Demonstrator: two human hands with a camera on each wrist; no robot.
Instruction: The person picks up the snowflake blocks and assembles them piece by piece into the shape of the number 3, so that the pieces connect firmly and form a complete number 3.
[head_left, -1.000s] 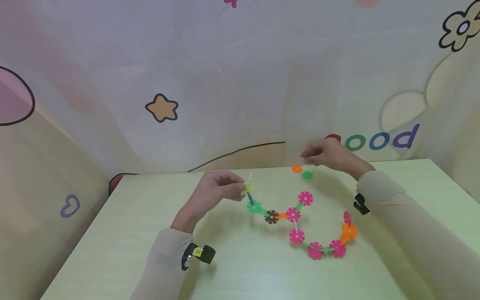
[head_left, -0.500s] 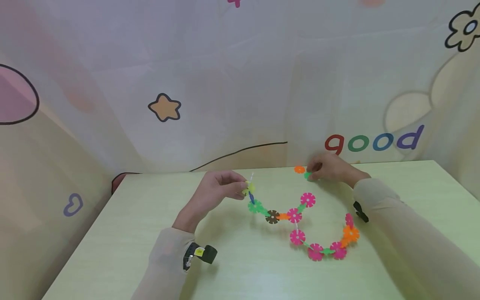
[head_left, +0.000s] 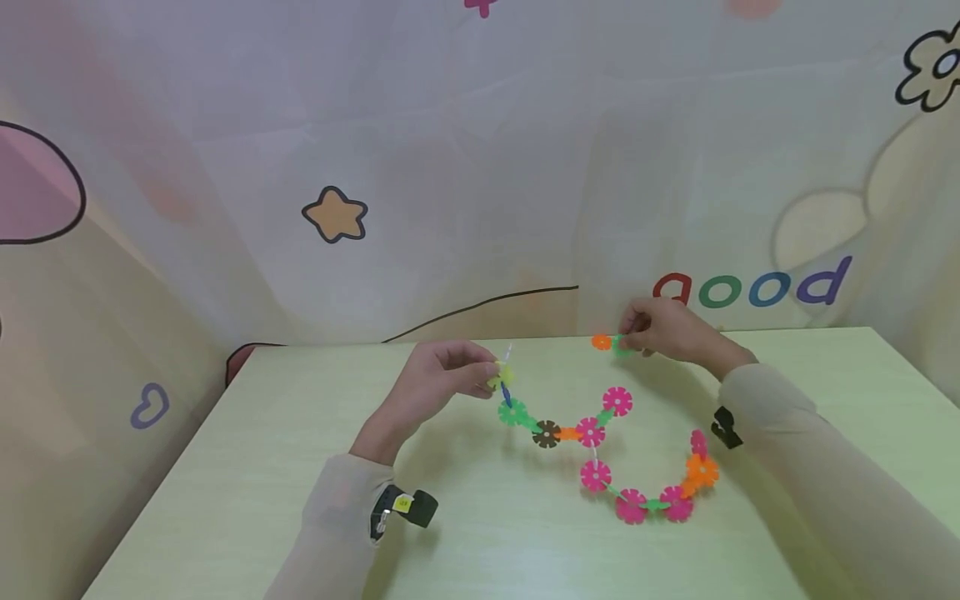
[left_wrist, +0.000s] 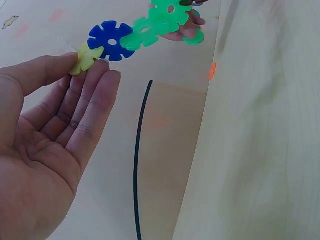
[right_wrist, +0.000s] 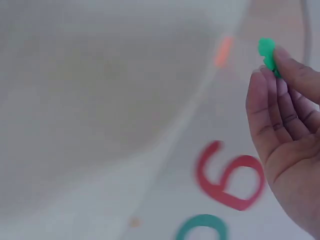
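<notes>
My left hand (head_left: 438, 375) pinches the yellow snowflake disc (left_wrist: 88, 58) at one end of a chain of interlocking plastic snowflake discs. A blue disc (left_wrist: 111, 41) and green discs (left_wrist: 145, 32) follow it, then a brown disc (head_left: 547, 434) and pink discs (head_left: 590, 432), with an orange disc (head_left: 702, 471) near the chain's far end. At the back of the table, my right hand (head_left: 663, 331) pinches a loose green snowflake disc (right_wrist: 268, 52) between thumb and fingertips. Part of that disc is hidden by the fingers.
A loose orange disc (head_left: 602, 342) lies by the table's back edge, left of the right hand. Behind the pale table (head_left: 247, 467) hangs a printed cloth (head_left: 465, 167) with coloured letters.
My right hand has come down to the green disc at the back, taken hold of it and lifted it slightly. The left hand keeps its pinch on the yellow disc.
</notes>
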